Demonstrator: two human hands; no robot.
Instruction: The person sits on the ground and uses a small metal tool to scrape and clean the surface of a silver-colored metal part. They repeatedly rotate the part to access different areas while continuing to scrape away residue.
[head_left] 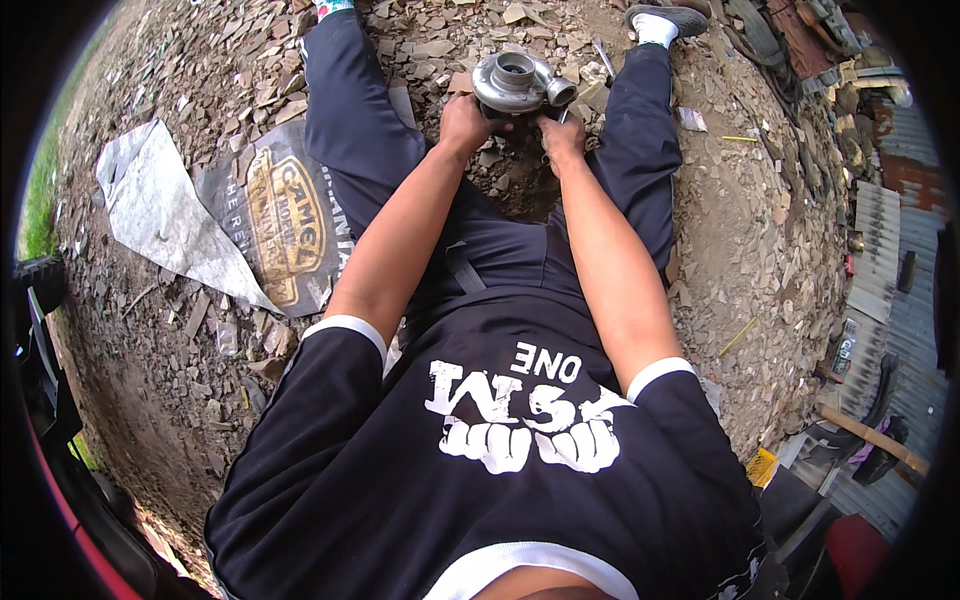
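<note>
A silver-grey metal turbocharger [508, 86] is between my outstretched legs, its round inlet facing up and its side outlet pointing right. My left hand [468, 126] is closed on its lower left side, with the fingertips reaching underneath. My right hand [562, 140] is closed at the lower right, just below the outlet. A thin shiny bit shows beside the right fingers; I cannot make out what it is. The turbocharger's underside and several of my fingers are hidden.
Broken stone covers the ground. A slim metal tool [604, 60] lies by my right leg. To the left are a whitish sheet [170, 205] and a dark printed sheet [285, 220]. Corrugated metal [915, 300], scrap parts and a wooden handle [872, 438] line the right side.
</note>
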